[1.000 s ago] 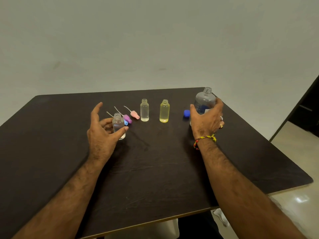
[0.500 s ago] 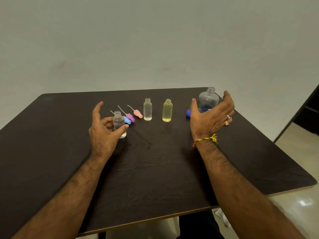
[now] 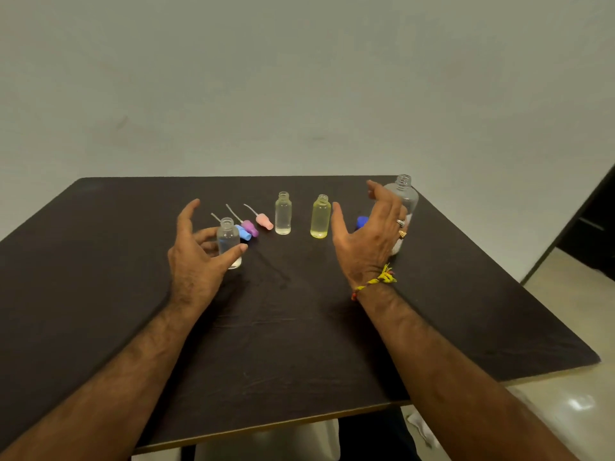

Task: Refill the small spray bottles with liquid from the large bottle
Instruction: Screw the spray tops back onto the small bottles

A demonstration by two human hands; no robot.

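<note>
Both hands spread, holding nothing. Left hand (image 3: pixel 199 257) cupped around a small uncapped clear plastic bottle (image 3: pixel 228 242) standing on the dark table (image 3: pixel 100 294); contact unclear. Right hand (image 3: pixel 369 237) open just in front of the large uncapped clear plastic bottle (image 3: pixel 406 197), blue cap (image 3: pixel 361 221) behind it. Between the hands: small clear bottle (image 3: pixel 283 212), small yellow bottle (image 3: pixel 320 216), and blue (image 3: pixel 244 233), purple (image 3: pixel 249 226) and pink (image 3: pixel 265 221) spray tops lying flat.
</note>
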